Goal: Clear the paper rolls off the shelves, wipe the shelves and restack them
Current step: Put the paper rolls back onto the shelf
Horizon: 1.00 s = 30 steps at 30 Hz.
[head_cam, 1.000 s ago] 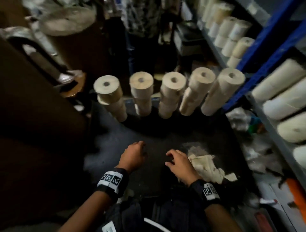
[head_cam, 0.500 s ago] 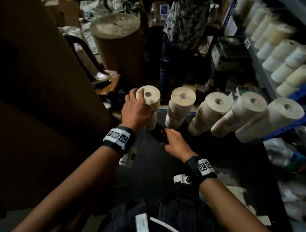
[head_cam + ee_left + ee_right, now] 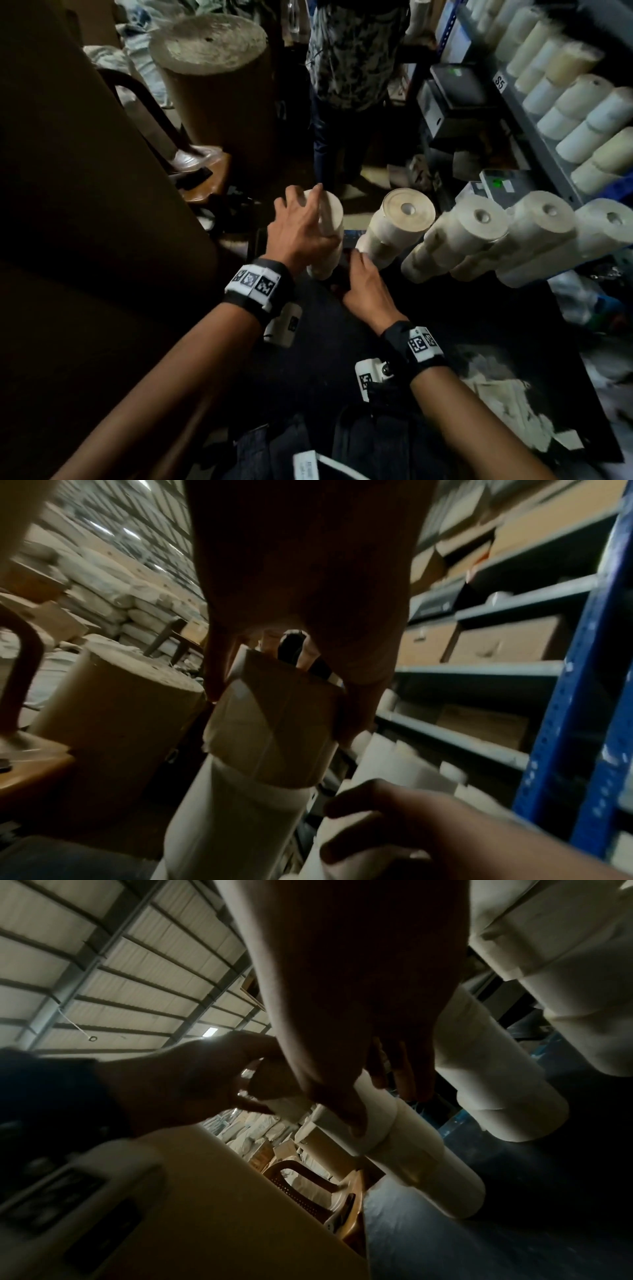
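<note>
Several stacks of cream paper rolls stand in a row on a dark surface [image 3: 462, 325]. My left hand [image 3: 301, 226] grips the top roll [image 3: 330, 219] of the leftmost stack from above, its fingers spread round the roll's rim. In the left wrist view that top roll [image 3: 274, 723] is wrapped in brown tape. My right hand [image 3: 363, 277] holds the lower part of the same stack, with thumb [image 3: 342, 1115] and fingers [image 3: 404, 1074] on opposite sides of the roll [image 3: 411, 1150]. The neighbouring stack [image 3: 400, 222] stands just to the right. More rolls [image 3: 582, 113] lie on the grey shelf at the right.
A big brown roll [image 3: 212, 68] and a brown chair [image 3: 202, 171] stand at the back left. A person [image 3: 352, 61] stands behind the stacks. A tall cardboard wall [image 3: 85, 205] fills the left. Paper scraps [image 3: 507, 404] lie at the near right. A blue shelf upright [image 3: 565, 737] borders the right.
Both hands rose from low on the dark surface and reached forward to the leftmost stack. The left hand took its top roll and the right hand its lower part.
</note>
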### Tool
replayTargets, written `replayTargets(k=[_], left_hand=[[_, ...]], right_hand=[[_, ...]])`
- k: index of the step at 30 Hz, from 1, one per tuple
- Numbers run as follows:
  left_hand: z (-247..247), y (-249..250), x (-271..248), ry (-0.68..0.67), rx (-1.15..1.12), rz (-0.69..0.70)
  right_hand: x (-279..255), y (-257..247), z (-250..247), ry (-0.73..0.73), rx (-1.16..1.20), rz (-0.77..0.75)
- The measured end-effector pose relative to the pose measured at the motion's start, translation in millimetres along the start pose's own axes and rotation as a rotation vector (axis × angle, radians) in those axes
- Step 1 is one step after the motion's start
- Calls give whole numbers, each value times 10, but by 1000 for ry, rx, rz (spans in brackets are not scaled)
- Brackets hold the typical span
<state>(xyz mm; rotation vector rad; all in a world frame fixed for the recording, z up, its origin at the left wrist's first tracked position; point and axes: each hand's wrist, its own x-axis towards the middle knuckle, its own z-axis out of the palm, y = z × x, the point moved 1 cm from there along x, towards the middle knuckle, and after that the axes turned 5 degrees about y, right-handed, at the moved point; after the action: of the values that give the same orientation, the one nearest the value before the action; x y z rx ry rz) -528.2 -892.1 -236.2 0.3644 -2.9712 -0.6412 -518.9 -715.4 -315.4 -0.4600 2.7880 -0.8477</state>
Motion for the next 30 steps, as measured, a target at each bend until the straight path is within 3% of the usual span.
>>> replayTargets(k=[5, 12, 17, 22, 30], left_hand=[[-234, -556, -327, -5, 36, -103], [-102, -1076, -782, -166, 100, -188], [84, -1131, -926, -218, 89, -190], [143, -999, -1011, -213, 75, -145], [483, -365, -1398, -295, 63, 5]], right_hand=[[399, -282, 11, 116, 14, -68], [917, -527, 166, -94, -260, -17], [898, -582, 172, -37, -313, -12], [442, -513, -21, 46, -262, 10], [-949, 144, -307, 95, -228, 157]])
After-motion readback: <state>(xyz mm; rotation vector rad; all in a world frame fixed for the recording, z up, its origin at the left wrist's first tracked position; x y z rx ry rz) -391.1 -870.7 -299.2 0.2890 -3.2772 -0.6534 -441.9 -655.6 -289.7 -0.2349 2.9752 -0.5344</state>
